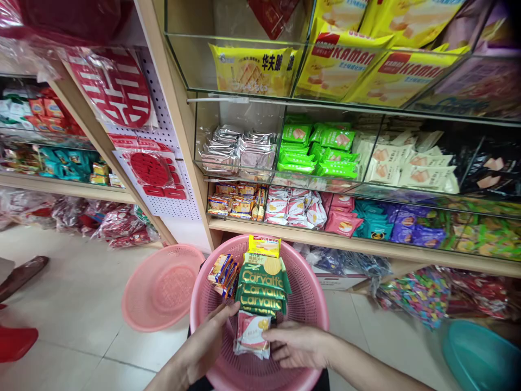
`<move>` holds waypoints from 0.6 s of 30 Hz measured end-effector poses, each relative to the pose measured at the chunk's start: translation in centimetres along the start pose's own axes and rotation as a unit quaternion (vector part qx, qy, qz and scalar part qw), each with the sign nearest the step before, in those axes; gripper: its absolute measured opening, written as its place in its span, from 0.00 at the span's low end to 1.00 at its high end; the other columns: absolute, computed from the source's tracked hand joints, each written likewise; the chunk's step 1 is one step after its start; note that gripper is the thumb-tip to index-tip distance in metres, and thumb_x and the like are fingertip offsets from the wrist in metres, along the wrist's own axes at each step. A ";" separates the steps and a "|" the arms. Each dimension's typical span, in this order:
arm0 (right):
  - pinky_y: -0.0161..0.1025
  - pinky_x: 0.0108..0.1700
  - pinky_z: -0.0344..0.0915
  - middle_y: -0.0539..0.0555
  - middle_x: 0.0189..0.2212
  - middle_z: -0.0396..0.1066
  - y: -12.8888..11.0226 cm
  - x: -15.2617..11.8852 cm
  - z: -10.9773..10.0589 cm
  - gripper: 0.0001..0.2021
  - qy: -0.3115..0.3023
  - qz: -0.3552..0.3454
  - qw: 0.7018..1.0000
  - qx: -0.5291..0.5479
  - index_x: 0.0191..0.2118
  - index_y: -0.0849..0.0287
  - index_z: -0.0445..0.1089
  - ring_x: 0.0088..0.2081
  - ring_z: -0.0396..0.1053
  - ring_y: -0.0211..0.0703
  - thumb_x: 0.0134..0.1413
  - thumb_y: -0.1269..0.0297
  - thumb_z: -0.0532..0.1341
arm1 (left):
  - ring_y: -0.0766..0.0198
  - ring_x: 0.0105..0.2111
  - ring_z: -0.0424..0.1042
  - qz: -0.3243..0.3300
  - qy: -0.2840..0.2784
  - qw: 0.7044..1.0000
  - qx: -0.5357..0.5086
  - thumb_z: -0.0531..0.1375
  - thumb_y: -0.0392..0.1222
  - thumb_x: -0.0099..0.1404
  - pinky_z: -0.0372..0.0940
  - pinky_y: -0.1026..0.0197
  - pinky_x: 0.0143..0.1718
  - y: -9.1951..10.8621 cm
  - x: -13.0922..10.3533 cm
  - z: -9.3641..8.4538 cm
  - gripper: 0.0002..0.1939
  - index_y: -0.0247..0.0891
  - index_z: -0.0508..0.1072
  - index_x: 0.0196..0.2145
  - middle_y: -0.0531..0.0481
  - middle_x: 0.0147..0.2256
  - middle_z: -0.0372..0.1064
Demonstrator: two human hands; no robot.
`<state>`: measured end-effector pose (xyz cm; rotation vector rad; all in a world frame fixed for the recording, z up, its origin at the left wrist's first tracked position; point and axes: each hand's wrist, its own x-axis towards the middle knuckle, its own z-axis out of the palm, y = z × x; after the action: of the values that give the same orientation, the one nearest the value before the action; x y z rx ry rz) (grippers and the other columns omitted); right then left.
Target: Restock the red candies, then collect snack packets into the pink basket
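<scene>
A pink plastic basket (pixel 319 304) stands in front of me with snack packets in it. My right hand (pixel 297 343) is at the right edge of a small stack of white-and-red snack packets (pixel 252 332), fingers curled against it with a fingertip on the top one. On the stack's left, my left hand (pixel 211 331) reaches in with fingers stretched out, near the green Carvalfo packets (pixel 262 279); its lower fingers are partly hidden. Orange-and-blue packets (pixel 223 275) lie at the basket's left side. A yellow Kaman packet (pixel 264 246) rests at the far rim.
A second pink basket (pixel 132 301) sits on the floor to the left. Glass-fronted shelves (pixel 317 182) of sorted snacks rise ahead. A teal basin (pixel 480 353) is at lower right, and bagged goods (pixel 419 293) lie under the shelf. Someone's shoe (pixel 26 277) shows at far left.
</scene>
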<state>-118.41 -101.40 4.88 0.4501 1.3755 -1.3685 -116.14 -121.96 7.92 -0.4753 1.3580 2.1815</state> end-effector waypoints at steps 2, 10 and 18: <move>0.37 0.44 0.60 0.50 0.35 0.72 -0.1 0.2 0.4 0.22 -0.009 0.001 1.000 0.011 0.37 0.54 0.72 0.31 0.69 0.33 0.32 0.53 0.72 | 0.53 0.48 0.71 -0.031 -0.022 0.998 -0.041 0.59 0.49 0.60 0.62 0.54 0.52 -0.6 0.5 0.2 0.20 0.34 0.72 0.46 0.43 0.46 0.74; 0.36 0.40 0.59 0.51 0.39 0.75 0.2 1.3 1.6 0.21 -0.019 -0.007 0.998 0.052 0.39 0.55 0.72 0.31 0.69 0.33 0.33 0.57 0.71 | 0.56 0.37 0.76 -0.061 -0.005 0.993 -0.100 0.56 0.50 0.62 0.68 0.57 0.42 -1.8 2.8 0.0 0.22 0.34 0.69 0.48 0.46 0.41 0.77; 0.36 0.39 0.59 0.50 0.37 0.76 0.9 1.7 1.6 0.20 -0.002 -0.016 0.997 0.080 0.37 0.55 0.71 0.30 0.69 0.33 0.33 0.59 0.70 | 0.55 0.36 0.76 -0.100 -0.023 0.989 -0.104 0.57 0.55 0.60 0.69 0.56 0.41 -2.0 3.8 0.0 0.27 0.34 0.68 0.50 0.43 0.40 0.77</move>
<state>-117.55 -103.31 3.40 0.5327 1.2811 -1.5111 -117.99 -120.27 4.40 -0.6079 1.0156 2.1626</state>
